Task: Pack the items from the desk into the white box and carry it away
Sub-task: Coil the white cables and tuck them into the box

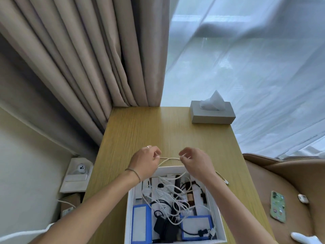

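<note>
Looking down from the head view, the table [133, 131] runs away from the person as a narrow wooden top. Its left edge meets beige curtains [84, 55] at the far corner and drops beside a pale wall lower down. Its right edge borders a sheer white curtain [255, 71] farther off and a tan chair [290, 175] nearer. Bare wood lies open between the hands and the far edge, broken only by a grey tissue box [212, 112] at the far right corner.

Both hands hover above the far rim of the box [129, 206], which sits at the near end of the table. The left hand [146, 160] has its fingers [156, 152] curled, pinching a white cable [169, 158]. The right hand [194, 160] pinches the same cable a short way along, so a short run is stretched between them. More of the cable loops down into the box, and one end trails off past the right wrist onto the table.

Inside the box lies a tangle of white and black cables, a black adapter [161, 224], and two blue-edged packs, one [141, 223] at the near left and the other [195, 227] at the near right.

On the chair seat rest a phone [278, 206] in a green case and a small white earbud case [302, 198], apart from each other. Left of the table, below its edge, a white carton [77, 175] stands by the wall.
</note>
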Tool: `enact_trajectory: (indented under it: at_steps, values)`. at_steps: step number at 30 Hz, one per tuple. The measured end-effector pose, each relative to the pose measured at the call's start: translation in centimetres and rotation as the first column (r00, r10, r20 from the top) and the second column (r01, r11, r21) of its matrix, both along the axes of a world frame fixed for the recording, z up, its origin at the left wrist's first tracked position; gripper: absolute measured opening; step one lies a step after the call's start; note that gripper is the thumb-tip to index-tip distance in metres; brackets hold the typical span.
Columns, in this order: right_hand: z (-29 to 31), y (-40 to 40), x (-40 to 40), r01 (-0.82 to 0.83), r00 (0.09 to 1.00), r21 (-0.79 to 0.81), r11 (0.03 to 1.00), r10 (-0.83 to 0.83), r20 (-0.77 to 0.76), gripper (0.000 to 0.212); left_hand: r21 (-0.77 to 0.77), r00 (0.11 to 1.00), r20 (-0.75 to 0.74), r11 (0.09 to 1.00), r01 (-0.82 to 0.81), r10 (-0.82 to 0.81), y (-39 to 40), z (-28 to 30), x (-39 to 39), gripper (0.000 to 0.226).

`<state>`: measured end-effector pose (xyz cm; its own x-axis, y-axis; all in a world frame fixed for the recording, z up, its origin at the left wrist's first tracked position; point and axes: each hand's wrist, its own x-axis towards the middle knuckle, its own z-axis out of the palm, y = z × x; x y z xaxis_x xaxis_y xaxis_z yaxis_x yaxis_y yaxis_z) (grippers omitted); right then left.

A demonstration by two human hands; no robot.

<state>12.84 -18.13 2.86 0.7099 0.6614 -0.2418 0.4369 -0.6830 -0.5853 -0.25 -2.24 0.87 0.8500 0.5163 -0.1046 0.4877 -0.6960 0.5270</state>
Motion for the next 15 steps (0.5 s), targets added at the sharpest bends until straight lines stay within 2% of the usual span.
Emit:
enact_trajectory:
  at_steps: [8, 15]
  values:
    - [-2.8, 2.6, 5.2, 0.04, 0.998, -0.072, 0.997, -0.043, -0.046, 0.024, -0.023, 0.968, -0.239, 0.997, 0.075, -0.078, 2.2, -4.2, 6.9, 0.028]
    - [-4.4, 2.1, 7.8, -0.01, 0.998, -0.125, 0.992, 0.002, -0.061, 0.027, 0.15, 0.892, -0.419, 0.956, 0.25, -0.168, 1.5, -8.1, 11.7, 0.023]
